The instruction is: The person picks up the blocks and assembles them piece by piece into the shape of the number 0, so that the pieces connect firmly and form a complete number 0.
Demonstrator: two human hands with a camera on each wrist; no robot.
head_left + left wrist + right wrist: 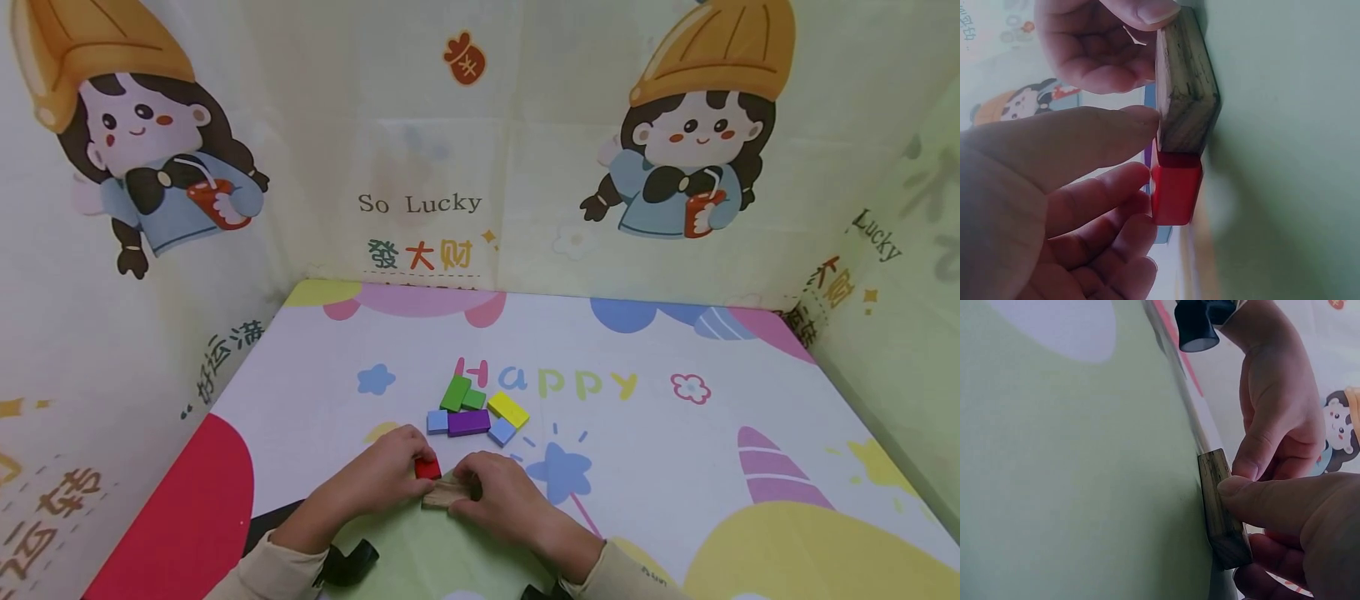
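A grained brown wooden block (441,492) rests lengthwise on the bench (652,442), pinched by the right hand (506,496). The plain, glossy, smaller red block (427,469) sits at the wooden block's left end, slightly beyond it, under the left hand's (386,468) curled fingers.
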